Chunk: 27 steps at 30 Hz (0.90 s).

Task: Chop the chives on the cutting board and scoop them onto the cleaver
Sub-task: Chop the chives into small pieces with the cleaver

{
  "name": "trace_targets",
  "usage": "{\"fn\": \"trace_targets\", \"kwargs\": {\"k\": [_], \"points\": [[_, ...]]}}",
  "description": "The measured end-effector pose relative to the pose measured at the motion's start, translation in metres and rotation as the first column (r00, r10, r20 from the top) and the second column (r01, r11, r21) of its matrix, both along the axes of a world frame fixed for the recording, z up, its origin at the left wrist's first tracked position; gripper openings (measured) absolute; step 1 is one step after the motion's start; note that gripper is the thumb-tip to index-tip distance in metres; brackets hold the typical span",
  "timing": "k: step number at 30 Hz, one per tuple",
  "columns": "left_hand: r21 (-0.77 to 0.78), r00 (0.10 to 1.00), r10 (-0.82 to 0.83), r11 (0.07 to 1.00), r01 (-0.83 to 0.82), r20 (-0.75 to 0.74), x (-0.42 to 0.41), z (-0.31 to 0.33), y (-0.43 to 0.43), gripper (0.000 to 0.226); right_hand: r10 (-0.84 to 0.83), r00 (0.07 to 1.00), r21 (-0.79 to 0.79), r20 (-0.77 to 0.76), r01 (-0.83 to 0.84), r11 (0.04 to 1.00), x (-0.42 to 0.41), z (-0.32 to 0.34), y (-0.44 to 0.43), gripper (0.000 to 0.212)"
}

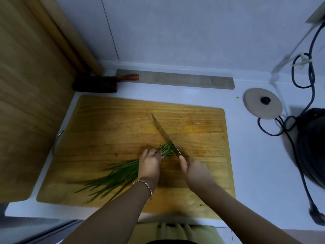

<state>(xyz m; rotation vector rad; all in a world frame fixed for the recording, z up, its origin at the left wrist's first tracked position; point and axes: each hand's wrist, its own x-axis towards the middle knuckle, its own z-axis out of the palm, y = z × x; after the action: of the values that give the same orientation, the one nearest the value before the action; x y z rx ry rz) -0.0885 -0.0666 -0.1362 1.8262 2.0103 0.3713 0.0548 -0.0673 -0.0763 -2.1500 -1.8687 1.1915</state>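
Observation:
A bunch of long green chives [116, 178] lies across the wooden cutting board [109, 120], its tips fanning out to the lower left. My left hand [150, 164] presses down on the bunch near its right end, fingers curled. My right hand [194, 171] grips the handle of the cleaver [162, 132]. The blade stands edge-down on the board, angled up and to the left, and meets the short chive ends [168, 148] that stick out past my left fingers.
A dark brush with a red handle [105, 82] and a grey strip [175, 79] lie behind the board. To the right sit a round lid [263, 105], black cables [302, 74] and a dark appliance [313, 143]. Wooden boards [31, 85] lean at left.

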Motion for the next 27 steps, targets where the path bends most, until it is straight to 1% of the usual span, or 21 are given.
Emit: {"fn": "trace_targets", "kwargs": {"k": [2, 5, 7, 10, 14, 16, 19, 23, 25, 27], "points": [[-0.046, 0.999, -0.029, 0.999, 0.028, -0.024, 0.001, 0.002, 0.002, 0.023, -0.003, 1.0, -0.022, -0.009, 0.003, 1.0, 0.01, -0.003, -0.008, 0.05], [-0.035, 0.997, -0.068, 0.997, 0.068, -0.024, -0.002, 0.0, 0.003, 0.022, 0.0, 1.0, -0.021, -0.01, 0.0, 1.0, 0.014, -0.005, -0.015, 0.051], [0.0, 0.999, -0.053, 0.999, 0.053, 0.004, -0.002, -0.002, 0.003, 0.019, -0.015, 1.0, 0.019, -0.018, 0.016, 1.0, 0.007, -0.008, -0.007, 0.05], [0.014, 0.999, -0.022, 1.0, 0.022, 0.039, -0.003, -0.001, 0.003, 0.018, -0.018, 0.999, 0.038, -0.049, 0.02, 0.999, 0.001, -0.011, 0.004, 0.052], [0.016, 0.998, -0.017, 1.0, 0.016, 0.059, -0.005, -0.002, 0.006, 0.023, -0.13, 0.973, -0.002, -0.189, 0.132, 0.991, 0.015, -0.006, 0.007, 0.048], [-0.003, 0.997, 0.009, 1.0, -0.008, 0.07, -0.003, -0.002, 0.007, 0.026, -0.151, 0.965, -0.009, -0.214, 0.153, 0.988, 0.023, -0.001, 0.008, 0.048], [-0.054, 0.999, 0.019, 0.998, -0.017, 0.05, -0.002, 0.001, 0.006, 0.03, -0.112, 0.977, 0.03, -0.182, 0.119, 0.992, 0.031, 0.008, 0.003, 0.051], [-0.057, 0.998, 0.042, 0.998, -0.039, 0.048, -0.004, 0.003, 0.006, 0.032, -0.03, 0.988, 0.047, -0.152, 0.038, 0.998, 0.03, 0.019, -0.005, 0.049], [-0.065, 0.999, 0.043, 0.997, -0.04, 0.033, -0.004, 0.004, 0.004, 0.029, 0.0, 0.991, 0.05, -0.136, 0.007, 0.999, 0.027, 0.02, -0.007, 0.047], [-0.051, 0.998, 0.03, 0.998, -0.028, 0.049, -0.003, 0.003, 0.003, 0.024, 0.002, 0.994, 0.041, -0.113, 0.002, 0.999, 0.024, 0.019, -0.005, 0.047]]}}
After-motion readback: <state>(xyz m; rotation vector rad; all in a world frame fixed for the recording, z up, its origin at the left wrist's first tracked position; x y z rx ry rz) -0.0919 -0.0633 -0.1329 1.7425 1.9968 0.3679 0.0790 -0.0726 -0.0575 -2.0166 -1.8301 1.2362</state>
